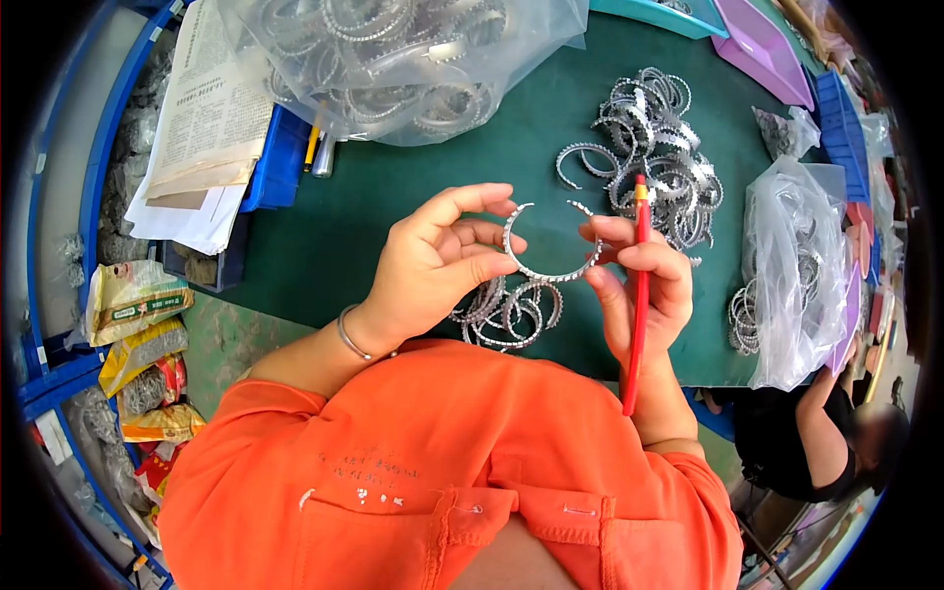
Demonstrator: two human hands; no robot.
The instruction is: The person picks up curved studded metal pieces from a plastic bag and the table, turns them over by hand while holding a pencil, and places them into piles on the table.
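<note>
- I see folded papers stacked at far left.
- Next, a clear bag of silvery rings lies across the surface.
- My left hand pinches one side of an open, toothed ring, raised over the surface, its gap facing away from me.
- Below it sits a small ring cluster.
- My right hand grips the ring's other side plus a red pen-like tool.
- Beyond that hand, a larger ring pile.
</note>
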